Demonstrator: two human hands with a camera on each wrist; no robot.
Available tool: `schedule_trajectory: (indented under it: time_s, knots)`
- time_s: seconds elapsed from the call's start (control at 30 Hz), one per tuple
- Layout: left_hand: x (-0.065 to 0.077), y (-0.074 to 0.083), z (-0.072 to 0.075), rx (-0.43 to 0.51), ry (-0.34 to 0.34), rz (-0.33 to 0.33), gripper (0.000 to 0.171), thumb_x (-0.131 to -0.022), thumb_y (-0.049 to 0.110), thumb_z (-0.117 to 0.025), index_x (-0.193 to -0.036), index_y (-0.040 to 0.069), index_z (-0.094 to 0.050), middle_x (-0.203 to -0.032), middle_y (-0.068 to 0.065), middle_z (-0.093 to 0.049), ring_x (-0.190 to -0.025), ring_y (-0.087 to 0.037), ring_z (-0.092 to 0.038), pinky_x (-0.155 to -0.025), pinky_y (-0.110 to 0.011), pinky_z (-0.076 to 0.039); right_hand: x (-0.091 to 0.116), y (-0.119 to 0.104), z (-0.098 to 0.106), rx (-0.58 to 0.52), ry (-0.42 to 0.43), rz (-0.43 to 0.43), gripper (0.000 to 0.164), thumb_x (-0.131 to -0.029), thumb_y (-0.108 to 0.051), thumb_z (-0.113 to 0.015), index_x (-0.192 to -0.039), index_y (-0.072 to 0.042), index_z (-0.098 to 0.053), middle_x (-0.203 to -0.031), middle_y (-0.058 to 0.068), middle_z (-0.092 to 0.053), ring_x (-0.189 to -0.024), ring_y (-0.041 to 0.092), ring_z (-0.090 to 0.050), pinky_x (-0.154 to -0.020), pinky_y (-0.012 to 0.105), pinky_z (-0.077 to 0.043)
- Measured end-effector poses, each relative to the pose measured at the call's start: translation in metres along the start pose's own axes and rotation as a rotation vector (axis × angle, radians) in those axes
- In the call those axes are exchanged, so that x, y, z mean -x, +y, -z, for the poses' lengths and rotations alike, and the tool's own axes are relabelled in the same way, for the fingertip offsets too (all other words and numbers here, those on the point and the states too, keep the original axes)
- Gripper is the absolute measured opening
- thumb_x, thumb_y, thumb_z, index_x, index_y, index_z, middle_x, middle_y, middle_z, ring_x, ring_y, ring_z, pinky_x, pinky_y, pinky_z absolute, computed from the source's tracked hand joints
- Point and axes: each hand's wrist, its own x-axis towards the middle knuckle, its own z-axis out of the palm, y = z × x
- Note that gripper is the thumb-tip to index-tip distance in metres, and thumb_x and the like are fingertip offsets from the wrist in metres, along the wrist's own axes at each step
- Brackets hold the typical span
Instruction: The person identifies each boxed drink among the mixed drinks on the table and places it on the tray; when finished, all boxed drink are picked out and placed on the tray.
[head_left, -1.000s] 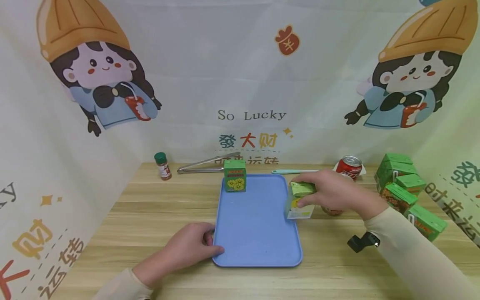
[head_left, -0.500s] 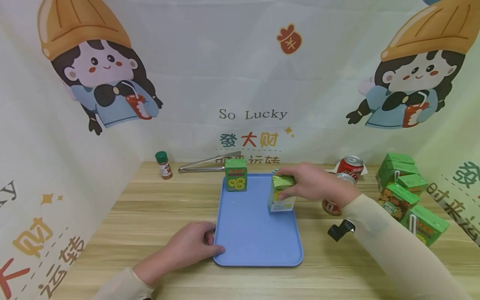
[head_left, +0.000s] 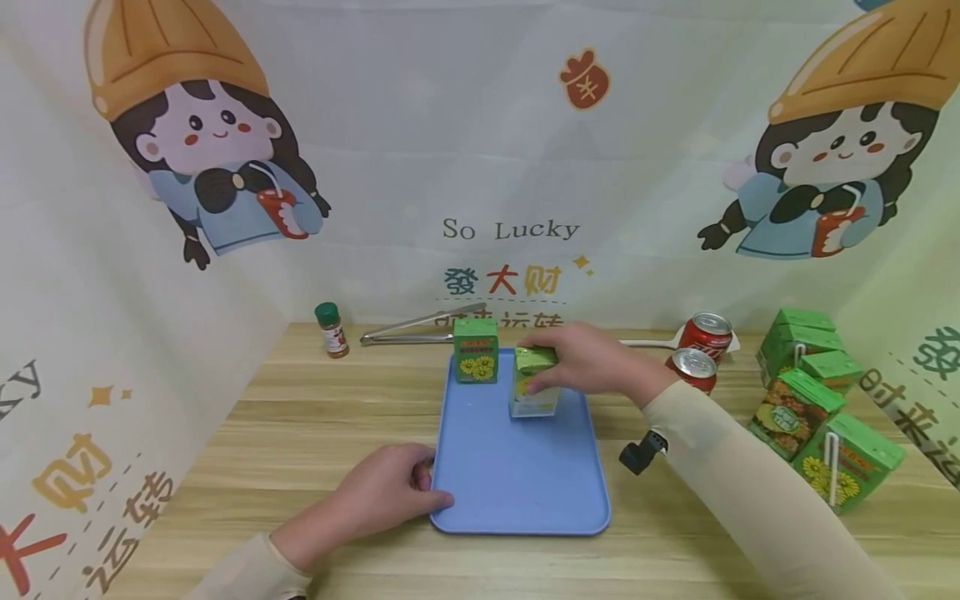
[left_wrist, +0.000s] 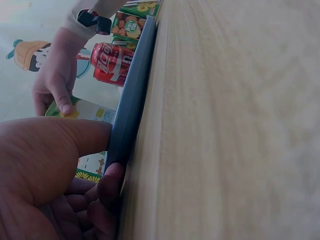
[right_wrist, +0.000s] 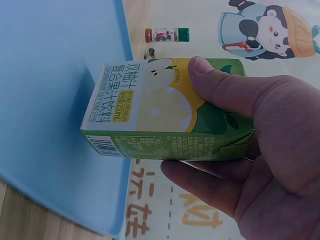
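Head view shows us a blue tray [head_left: 517,475] on the counter [head_left: 322,408], with one flower-printed carton [head_left: 476,357] standing upright in its far left corner. Our right hand [head_left: 588,357] has its fingers curled round a yellow-and-green juice carton [head_left: 535,400], held upright over the tray's far part, just right of the first; whether its base touches the tray we cannot tell. From the right wrist we read 250mL on its pale front. Our left hand [head_left: 390,492] pinches the tray's near left edge, thumb on top, fingers against the outer rim. At the far left we see a green-capped bottle [head_left: 332,332], reddish inside; to the right, two red cans [head_left: 707,335] near clustered green cartons [head_left: 798,412].
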Motion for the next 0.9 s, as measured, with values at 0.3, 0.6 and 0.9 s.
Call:
schedule_trajectory:
  time_s: [0.3, 0.6, 0.9]
  knots:
    - [0.000, -0.001, -0.001, 0.005, 0.001, 0.001, 0.035, -0.089, 0.033, -0.094, -0.085, 0.018, -0.063, -0.071, 0.008, -0.060, -0.061, -0.007, -0.052, -0.057, -0.027, -0.042, -0.021, -0.010, -0.009, -0.003, -0.012, -0.009, 0.063, -0.093, -0.036, -0.094, -0.147, -0.013, -0.071, -0.120, -0.002, -0.076, -0.097, 0.016, -0.066, -0.090, 0.041, -0.056]
    - [-0.001, -0.001, 0.000, -0.011, 0.008, -0.019, 0.034, -0.089, 0.033, -0.094, -0.085, 0.018, -0.063, -0.070, 0.010, -0.059, -0.060, -0.005, -0.051, -0.057, -0.027, -0.041, -0.037, -0.020, -0.019, 0.023, -0.024, -0.015, 0.062, -0.093, -0.041, -0.093, -0.145, -0.015, -0.072, -0.117, -0.004, -0.075, -0.096, 0.016, -0.065, -0.086, 0.038, -0.054]
    - [0.000, -0.002, 0.000, -0.005, 0.008, -0.028, 0.033, -0.090, 0.033, -0.093, -0.087, 0.017, -0.064, -0.070, 0.010, -0.059, -0.060, -0.006, -0.051, -0.057, -0.027, -0.041, -0.049, -0.028, -0.025, 0.039, -0.017, 0.001, 0.060, -0.094, -0.041, -0.092, -0.145, -0.015, -0.073, -0.126, -0.002, -0.077, -0.102, 0.014, -0.067, -0.093, 0.038, -0.056]
